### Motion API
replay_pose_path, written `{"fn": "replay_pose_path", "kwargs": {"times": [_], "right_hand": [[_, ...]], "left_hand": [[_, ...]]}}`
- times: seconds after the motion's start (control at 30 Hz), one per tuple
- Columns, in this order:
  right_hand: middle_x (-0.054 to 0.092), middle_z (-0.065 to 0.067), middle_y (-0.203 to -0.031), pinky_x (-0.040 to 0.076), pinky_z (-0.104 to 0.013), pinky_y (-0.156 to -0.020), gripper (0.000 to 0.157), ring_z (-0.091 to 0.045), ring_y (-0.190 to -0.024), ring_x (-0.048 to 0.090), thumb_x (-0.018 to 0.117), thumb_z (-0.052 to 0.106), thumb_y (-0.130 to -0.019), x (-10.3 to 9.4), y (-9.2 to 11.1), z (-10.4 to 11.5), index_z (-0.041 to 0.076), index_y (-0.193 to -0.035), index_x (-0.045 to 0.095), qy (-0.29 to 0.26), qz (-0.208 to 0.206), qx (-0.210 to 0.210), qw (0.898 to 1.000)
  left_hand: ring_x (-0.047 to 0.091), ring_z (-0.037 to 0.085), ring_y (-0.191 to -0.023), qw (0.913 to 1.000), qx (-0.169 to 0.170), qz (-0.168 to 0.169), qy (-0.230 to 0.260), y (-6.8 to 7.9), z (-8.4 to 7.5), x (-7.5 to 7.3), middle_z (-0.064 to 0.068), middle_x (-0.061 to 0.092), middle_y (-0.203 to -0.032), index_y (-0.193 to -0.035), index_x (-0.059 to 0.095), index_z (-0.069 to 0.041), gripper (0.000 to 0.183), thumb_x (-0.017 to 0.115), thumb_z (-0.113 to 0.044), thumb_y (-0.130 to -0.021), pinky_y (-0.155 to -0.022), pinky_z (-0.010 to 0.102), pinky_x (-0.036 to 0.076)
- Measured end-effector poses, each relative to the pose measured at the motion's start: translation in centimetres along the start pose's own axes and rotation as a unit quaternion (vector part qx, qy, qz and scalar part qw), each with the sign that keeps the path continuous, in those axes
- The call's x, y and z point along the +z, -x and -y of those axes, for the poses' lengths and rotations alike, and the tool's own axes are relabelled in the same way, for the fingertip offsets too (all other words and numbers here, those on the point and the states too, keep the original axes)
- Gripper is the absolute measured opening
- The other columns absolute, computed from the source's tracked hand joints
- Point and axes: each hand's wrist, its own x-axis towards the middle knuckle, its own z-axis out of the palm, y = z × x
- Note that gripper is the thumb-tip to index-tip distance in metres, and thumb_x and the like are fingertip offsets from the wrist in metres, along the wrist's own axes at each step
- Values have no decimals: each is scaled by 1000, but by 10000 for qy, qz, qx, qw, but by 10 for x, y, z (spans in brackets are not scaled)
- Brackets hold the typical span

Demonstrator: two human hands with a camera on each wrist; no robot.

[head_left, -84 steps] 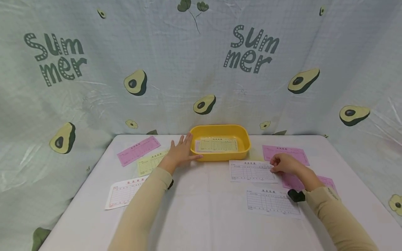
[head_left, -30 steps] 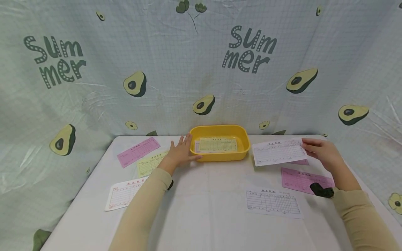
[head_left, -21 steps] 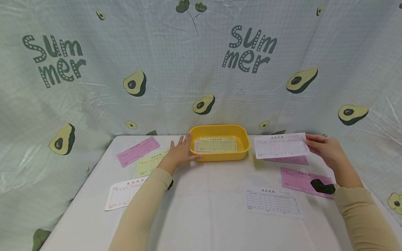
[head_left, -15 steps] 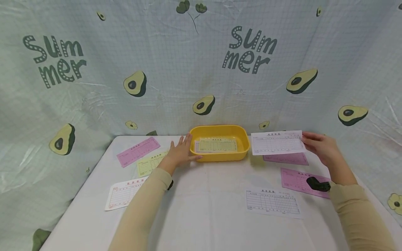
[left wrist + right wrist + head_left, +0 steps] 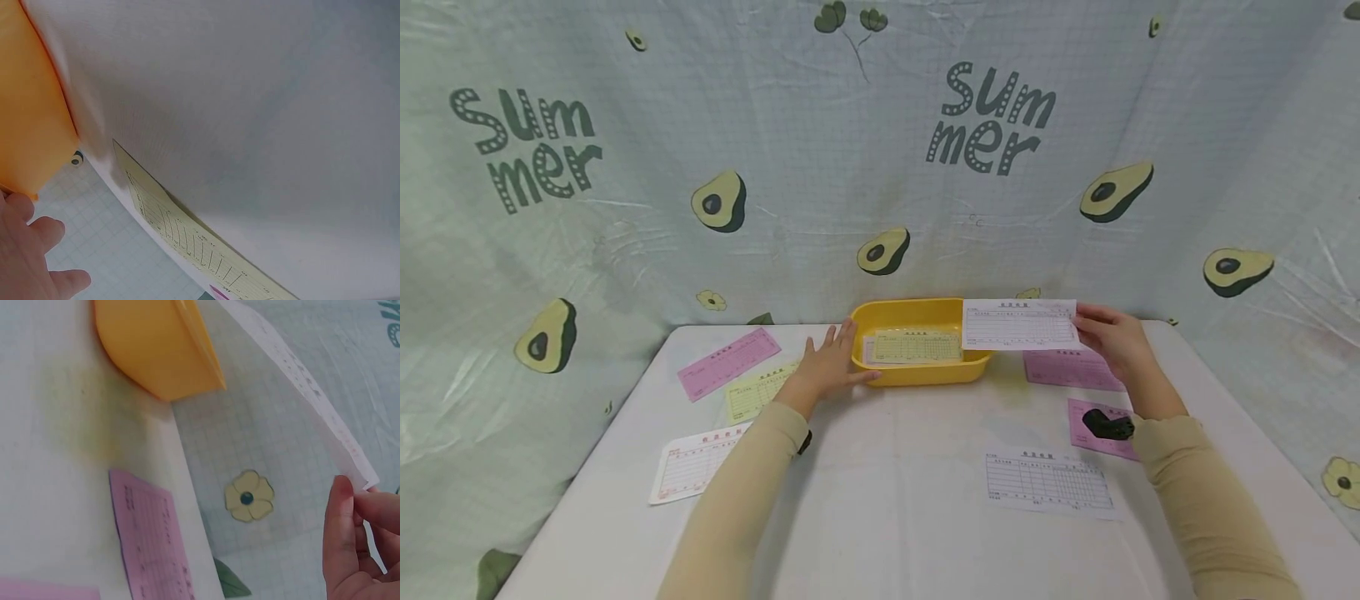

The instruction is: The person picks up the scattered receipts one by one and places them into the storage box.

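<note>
My right hand pinches a white receipt slip by its right end. The slip is held up in the air and overlaps the right end of the yellow plastic basin; the right wrist view shows the slip nearly edge-on, between thumb and finger. My left hand rests with spread, straight fingers against the basin's left side. Inside the basin lies a yellow receipt slip over a pink one. In the left wrist view, fingers touch the basin's side.
On the left of the white table lie a pink slip, a yellow slip and a white slip with red print. On the right are two pink slips, one behind the other, and a white slip.
The right hand has picked the white slip up off the table, raised it at the right, then carried it left to the basin. The left hand has stayed at the basin.
</note>
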Motion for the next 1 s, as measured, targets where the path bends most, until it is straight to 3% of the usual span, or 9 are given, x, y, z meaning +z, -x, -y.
{"fn": "replay_pose_path", "kwargs": {"times": [0.2,0.43,0.67,0.83,1.0], "right_hand": [[62,8,-105,55,-13,-79,54,-2,-90,64,60,6,-103,22,-7,-5,-5,-153,41,-488,-27,158,9987],[65,7,-100,55,-14,-77,31,-3,-86,66,59,2,-103,45,-11,-13,0,-134,57,-793,-72,219,9966],[60,3,-108,55,-14,-78,46,-4,-87,63,59,4,-104,72,-13,-17,-6,-147,48,-422,-241,262,9985],[61,1,-109,55,-13,-77,44,-3,-83,63,59,4,-103,91,-15,-20,-6,-146,50,-282,-264,285,9988],[59,-8,-124,54,-19,-89,42,-8,-94,62,60,5,-104,108,-17,-21,-5,-144,53,9,-203,150,9997]], "left_hand": [[9,39,-155,10000,-9,-14,-23,-1,0,0,14,2,-171,-164,4,-1,108,56,-67,-96,-120,67,7],[7,38,-156,10000,-38,19,55,-2,1,1,13,2,-171,-164,3,-2,108,57,-66,-96,-120,66,2],[7,38,-156,10000,-58,19,-3,-2,1,3,13,2,-171,-164,3,-2,109,57,-66,-96,-120,66,4],[7,38,-156,10000,-39,-5,-38,-3,1,3,13,1,-171,-164,3,-1,108,56,-66,-96,-120,66,4],[7,38,-156,10000,-31,8,-58,-1,-1,1,14,1,-171,-164,4,-1,107,56,-65,-97,-120,66,4]]}}
